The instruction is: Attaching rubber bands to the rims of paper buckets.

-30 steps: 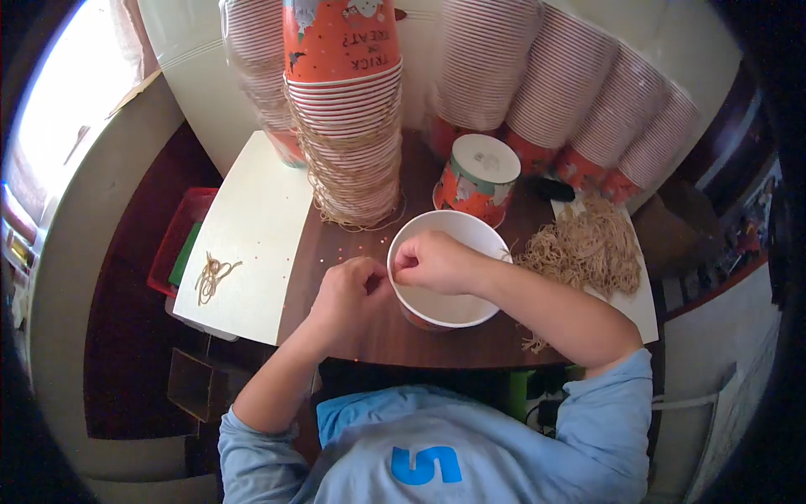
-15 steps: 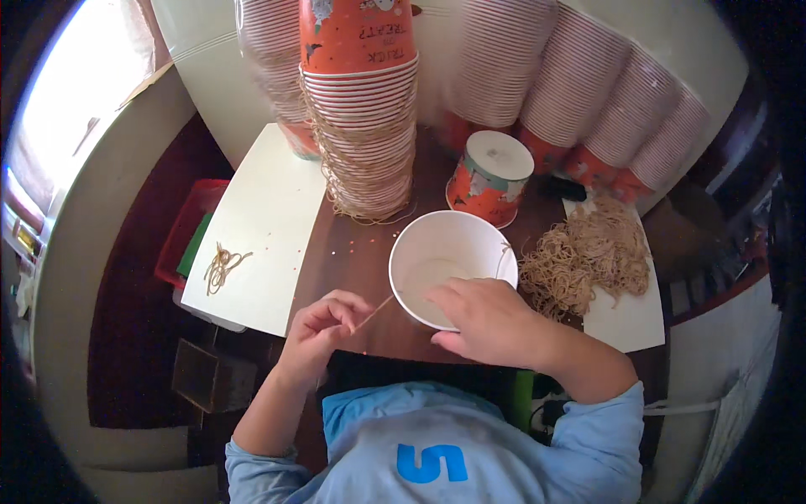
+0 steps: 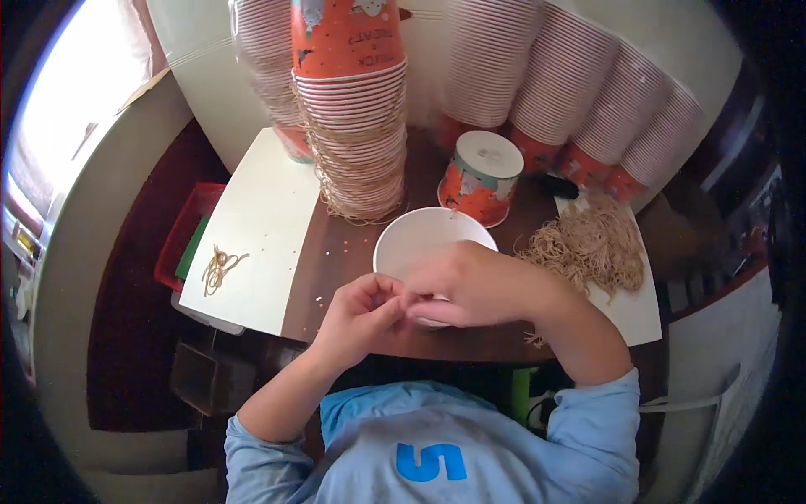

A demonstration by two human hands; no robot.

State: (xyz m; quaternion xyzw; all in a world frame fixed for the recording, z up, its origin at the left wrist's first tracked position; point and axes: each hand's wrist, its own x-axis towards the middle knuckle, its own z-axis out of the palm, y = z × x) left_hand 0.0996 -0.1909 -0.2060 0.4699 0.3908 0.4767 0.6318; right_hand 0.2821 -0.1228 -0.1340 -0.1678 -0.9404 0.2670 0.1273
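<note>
A white-lined paper bucket (image 3: 424, 228) stands on the brown tabletop in front of me, its mouth facing up. My left hand (image 3: 363, 312) is at its near-left rim, thumb and index finger pinched together. Fingertips meet there with those of my right hand (image 3: 470, 286), which reaches over the near side of the opening and is slightly blurred. The tan cord that showed in the left pinch earlier is hidden by the fingers now. Right of the bucket lies a tangled heap of tan cords (image 3: 592, 248).
A tall stack of upturned orange buckets (image 3: 357, 143) with cords hanging on it rises behind. One orange bucket (image 3: 480, 185) stands upside down, near several wrapped stacks (image 3: 562, 76) at the back right. A few cords (image 3: 220, 270) lie on the white board (image 3: 260, 202) at left.
My left hand has moved right and my right hand slightly left, so their fingertips now meet at the rim. The bucket sits slightly further left in view.
</note>
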